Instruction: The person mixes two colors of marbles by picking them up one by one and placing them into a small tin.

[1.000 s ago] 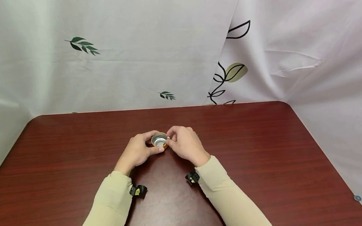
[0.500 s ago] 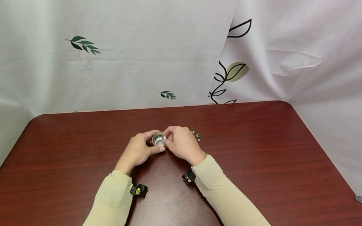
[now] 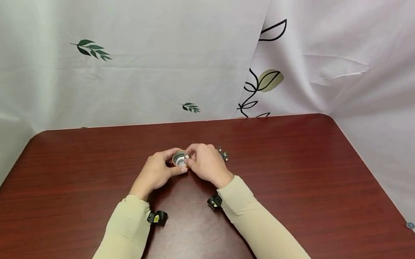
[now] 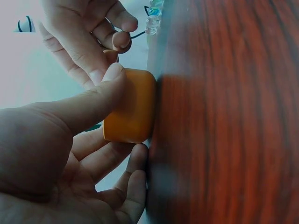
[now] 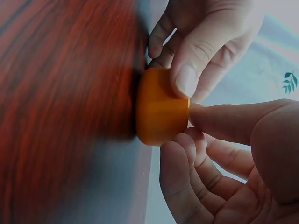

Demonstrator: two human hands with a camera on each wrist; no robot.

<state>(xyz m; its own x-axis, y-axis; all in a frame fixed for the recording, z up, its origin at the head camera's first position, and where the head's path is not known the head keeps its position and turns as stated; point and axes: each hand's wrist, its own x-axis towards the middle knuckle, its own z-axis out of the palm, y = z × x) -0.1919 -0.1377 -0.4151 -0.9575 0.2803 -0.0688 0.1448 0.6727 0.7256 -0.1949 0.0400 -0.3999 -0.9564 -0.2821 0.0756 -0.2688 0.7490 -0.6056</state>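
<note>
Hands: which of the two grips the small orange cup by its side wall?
The left hand; its thumb presses the orange cup on its side wall, while the right hand only brings its fingertips to the rim.

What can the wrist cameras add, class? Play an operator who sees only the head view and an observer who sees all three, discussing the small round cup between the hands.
Operator: From the head view I see mostly the silvery inside of the small round cup. What is its outside like?
Observer: The left wrist view shows a smooth orange wall, rounded at the edges.
Operator: How does the left hand hold it?
Observer: In the right wrist view its thumb lies flat on that wall; the left wrist view shows its fingers curled at the opposite side.
</note>
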